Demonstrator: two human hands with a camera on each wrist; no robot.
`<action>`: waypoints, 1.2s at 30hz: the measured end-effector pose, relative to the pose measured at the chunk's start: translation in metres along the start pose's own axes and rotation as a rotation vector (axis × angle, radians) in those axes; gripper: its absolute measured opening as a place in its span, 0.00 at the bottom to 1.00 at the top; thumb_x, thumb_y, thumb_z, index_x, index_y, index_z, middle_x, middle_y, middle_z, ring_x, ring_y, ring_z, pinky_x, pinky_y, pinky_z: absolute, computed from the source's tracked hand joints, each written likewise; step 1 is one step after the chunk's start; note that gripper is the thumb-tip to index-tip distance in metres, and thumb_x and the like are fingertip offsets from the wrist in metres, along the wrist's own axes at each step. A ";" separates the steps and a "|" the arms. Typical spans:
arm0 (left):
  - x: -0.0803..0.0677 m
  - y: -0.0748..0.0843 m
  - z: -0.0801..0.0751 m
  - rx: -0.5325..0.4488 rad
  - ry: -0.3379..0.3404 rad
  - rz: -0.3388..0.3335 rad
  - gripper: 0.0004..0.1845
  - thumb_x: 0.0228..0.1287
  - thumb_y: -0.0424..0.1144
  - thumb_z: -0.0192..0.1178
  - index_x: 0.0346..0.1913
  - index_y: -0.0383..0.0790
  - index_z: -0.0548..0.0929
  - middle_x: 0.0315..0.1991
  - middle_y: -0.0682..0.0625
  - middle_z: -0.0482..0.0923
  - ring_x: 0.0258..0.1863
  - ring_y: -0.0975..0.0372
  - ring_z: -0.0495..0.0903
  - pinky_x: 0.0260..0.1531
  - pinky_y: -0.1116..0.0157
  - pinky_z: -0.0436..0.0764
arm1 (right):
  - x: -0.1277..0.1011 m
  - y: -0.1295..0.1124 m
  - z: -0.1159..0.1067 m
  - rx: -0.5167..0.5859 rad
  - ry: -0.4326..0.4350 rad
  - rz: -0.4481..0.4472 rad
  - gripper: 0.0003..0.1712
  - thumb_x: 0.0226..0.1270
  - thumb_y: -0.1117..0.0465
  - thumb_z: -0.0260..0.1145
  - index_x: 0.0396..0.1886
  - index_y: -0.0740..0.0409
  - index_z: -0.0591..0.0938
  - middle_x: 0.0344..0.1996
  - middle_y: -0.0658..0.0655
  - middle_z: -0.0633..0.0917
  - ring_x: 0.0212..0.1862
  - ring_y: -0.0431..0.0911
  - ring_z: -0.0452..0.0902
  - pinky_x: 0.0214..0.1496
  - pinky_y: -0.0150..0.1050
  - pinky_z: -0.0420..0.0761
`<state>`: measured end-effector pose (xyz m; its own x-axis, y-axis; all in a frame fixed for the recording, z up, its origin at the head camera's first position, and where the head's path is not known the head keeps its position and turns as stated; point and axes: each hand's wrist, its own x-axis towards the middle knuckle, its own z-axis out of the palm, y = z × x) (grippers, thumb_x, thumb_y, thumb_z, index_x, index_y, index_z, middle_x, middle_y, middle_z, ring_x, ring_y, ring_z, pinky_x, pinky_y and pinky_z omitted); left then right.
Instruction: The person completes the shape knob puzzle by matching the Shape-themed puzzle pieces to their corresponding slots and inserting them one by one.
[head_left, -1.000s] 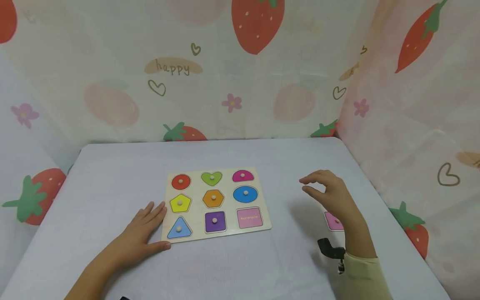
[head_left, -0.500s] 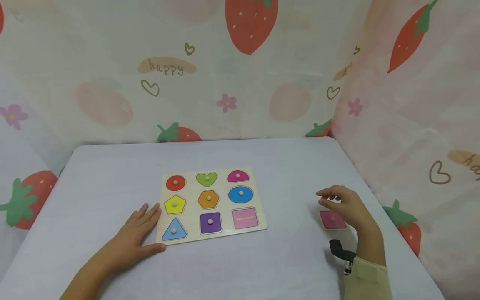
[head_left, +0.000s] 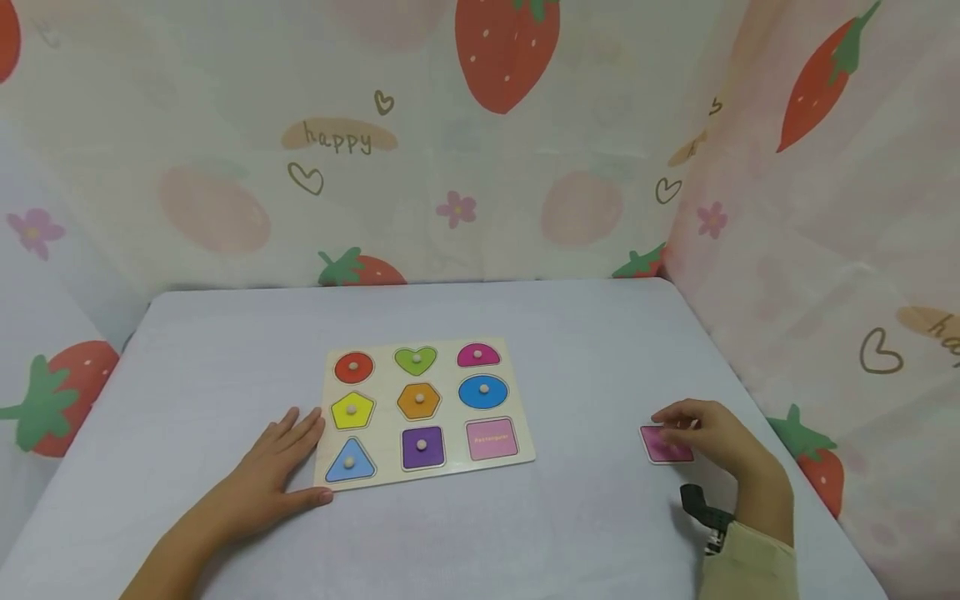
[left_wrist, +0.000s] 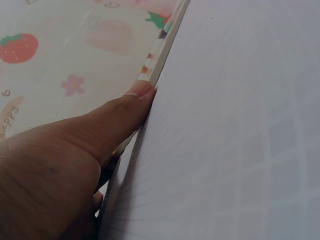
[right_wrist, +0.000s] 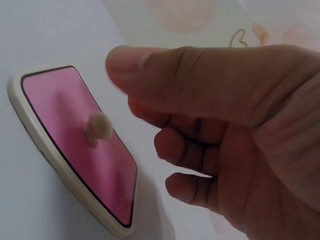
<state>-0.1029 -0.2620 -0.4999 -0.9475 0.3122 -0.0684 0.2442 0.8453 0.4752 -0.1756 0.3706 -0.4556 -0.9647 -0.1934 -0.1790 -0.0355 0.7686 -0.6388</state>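
the pink piece (head_left: 664, 444) is lying at the lower right of the frame, well apart from the puzzle board (head_left: 426, 410). the right hand (head_left: 716, 437) is being curled loosely over its knob (right_wrist: 98, 126), not yet pinching; the knob should be pinched squarely. the board is being steadied by the flat left hand (head_left: 273, 467).

A child's play corner at home, by the look of it: strawberry-print curtains (head_left: 495, 125) hung round a cloth-covered tabletop (head_left: 585, 350), a wooden shape puzzle (head_left: 423, 412) beside the fingers
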 end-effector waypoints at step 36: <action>-0.001 -0.001 0.001 -0.013 -0.006 -0.019 0.59 0.54 0.75 0.64 0.82 0.47 0.57 0.84 0.49 0.49 0.83 0.44 0.39 0.79 0.39 0.46 | 0.017 -0.035 0.017 0.016 0.047 -0.129 0.07 0.66 0.54 0.75 0.42 0.47 0.90 0.36 0.49 0.86 0.41 0.46 0.76 0.42 0.39 0.79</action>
<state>-0.1024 -0.2627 -0.5008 -0.9507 0.2988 -0.0828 0.2234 0.8453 0.4854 -0.1861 0.3299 -0.4494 -0.9634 -0.2615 -0.0595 -0.1567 0.7290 -0.6663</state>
